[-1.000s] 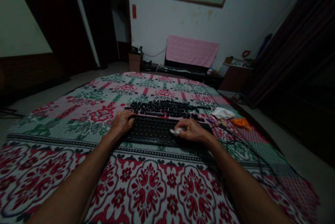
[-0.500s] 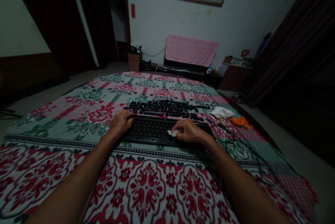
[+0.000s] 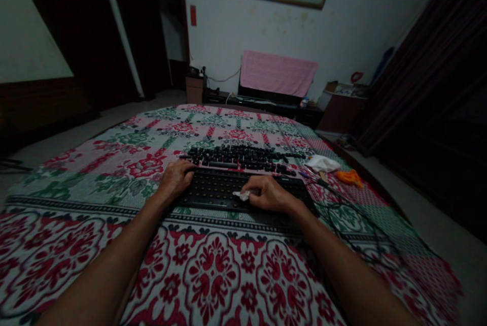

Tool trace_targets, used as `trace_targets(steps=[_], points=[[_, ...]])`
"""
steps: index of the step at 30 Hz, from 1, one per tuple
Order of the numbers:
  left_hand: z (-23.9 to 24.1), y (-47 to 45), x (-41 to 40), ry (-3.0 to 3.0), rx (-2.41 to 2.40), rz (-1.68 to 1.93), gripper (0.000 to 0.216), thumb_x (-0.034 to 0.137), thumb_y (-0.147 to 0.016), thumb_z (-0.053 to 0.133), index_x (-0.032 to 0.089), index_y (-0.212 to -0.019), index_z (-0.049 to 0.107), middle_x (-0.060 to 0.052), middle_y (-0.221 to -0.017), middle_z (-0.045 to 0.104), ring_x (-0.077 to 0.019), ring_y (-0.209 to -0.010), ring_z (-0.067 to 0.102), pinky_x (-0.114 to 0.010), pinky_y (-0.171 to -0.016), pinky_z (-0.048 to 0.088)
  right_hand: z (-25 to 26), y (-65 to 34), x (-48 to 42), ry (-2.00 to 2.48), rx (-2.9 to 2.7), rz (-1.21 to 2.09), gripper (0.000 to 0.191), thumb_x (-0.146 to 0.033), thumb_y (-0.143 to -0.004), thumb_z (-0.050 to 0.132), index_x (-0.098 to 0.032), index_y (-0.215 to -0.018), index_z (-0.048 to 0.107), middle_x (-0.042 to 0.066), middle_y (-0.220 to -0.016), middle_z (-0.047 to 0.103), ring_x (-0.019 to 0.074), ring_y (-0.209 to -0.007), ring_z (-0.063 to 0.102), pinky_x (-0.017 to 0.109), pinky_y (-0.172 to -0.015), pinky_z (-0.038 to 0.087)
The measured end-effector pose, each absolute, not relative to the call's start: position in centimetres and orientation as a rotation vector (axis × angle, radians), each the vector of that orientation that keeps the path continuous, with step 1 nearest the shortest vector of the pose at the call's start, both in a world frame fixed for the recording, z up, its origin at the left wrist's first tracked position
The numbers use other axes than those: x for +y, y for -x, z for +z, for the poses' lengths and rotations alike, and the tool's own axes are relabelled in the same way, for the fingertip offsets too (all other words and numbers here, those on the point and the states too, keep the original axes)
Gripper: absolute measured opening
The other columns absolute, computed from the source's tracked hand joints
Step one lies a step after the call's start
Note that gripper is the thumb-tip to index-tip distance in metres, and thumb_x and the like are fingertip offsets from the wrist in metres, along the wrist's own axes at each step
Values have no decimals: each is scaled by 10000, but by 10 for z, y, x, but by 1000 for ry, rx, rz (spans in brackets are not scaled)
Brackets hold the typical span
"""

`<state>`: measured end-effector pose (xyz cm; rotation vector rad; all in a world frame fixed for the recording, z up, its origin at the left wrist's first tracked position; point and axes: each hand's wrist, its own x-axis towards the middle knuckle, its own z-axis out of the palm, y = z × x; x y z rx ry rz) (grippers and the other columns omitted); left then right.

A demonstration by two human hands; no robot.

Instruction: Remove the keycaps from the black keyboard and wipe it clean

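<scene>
A black keyboard (image 3: pixel 213 190) with its keycaps off lies across the patterned bedspread (image 3: pixel 213 270), rows of small round key seats showing. My left hand (image 3: pixel 175 180) grips its left end, thumb along the near side and fingers at the far corner. Over the middle right of the board is my right hand (image 3: pixel 268 193), its fingers pinched around a crumpled white tissue (image 3: pixel 242 195) that touches the key area. Part of the board is hidden under this hand. Many loose black keycaps (image 3: pixel 243 156) are laid out in rows just beyond the keyboard.
Right of the keycaps lie a white cloth or tissue (image 3: pixel 323 163), an orange cloth-like item (image 3: pixel 349 178) and a thin tool (image 3: pixel 308 176). A black cable (image 3: pixel 375 229) loops over the bed's right side. A pink towel (image 3: pixel 277 73) hangs beyond the bed.
My right hand has slid a little to the left over the keyboard with the tissue. My left hand stays at the left end.
</scene>
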<state>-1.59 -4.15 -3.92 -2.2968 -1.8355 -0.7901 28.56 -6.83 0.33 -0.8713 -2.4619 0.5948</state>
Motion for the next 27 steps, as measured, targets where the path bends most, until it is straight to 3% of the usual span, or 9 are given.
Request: trace_targets(steps=[2,8,17,23,27], points=[[-40,16,-41,2294,-1835,-804,346,256,-748,418,170,-966,673,-78,-1052,657,-229,-1010,568,-356,-935,403,2,-279,-74,839,-2512,546,285,-61,-657,506,-154,-843,701,30,-770,635,106,-673,552,203,-630,400],[-40,17,-41,2303,-1840,-806,351,263,-746,416,172,-962,676,-79,-1043,659,-233,-1000,572,-370,-934,408,15,-279,-77,863,-2370,805,176,-123,-683,538,-137,-787,680,20,-755,640,102,-665,560,180,-585,400],[-38,15,-43,2288,-1868,-801,342,262,-754,415,196,-965,675,-65,-1060,657,-225,-1020,564,-366,-945,401,5,-282,-74,880,-2521,601,279,-76,-661,504,-165,-839,700,26,-776,647,111,-671,556,205,-632,405],[-35,13,-44,2285,-1880,-782,345,263,-750,417,190,-968,675,-69,-1068,653,-227,-1029,559,-365,-949,396,15,-278,-79,821,-2412,993,211,-204,-710,549,-130,-847,692,34,-784,652,107,-652,560,186,-566,401],[-36,15,-43,2313,-1857,-783,343,256,-743,415,198,-960,673,-60,-1029,665,-220,-996,572,-359,-928,412,20,-291,-70,989,-2340,849,186,-203,-717,542,-133,-807,689,28,-763,653,113,-676,566,193,-603,407]])
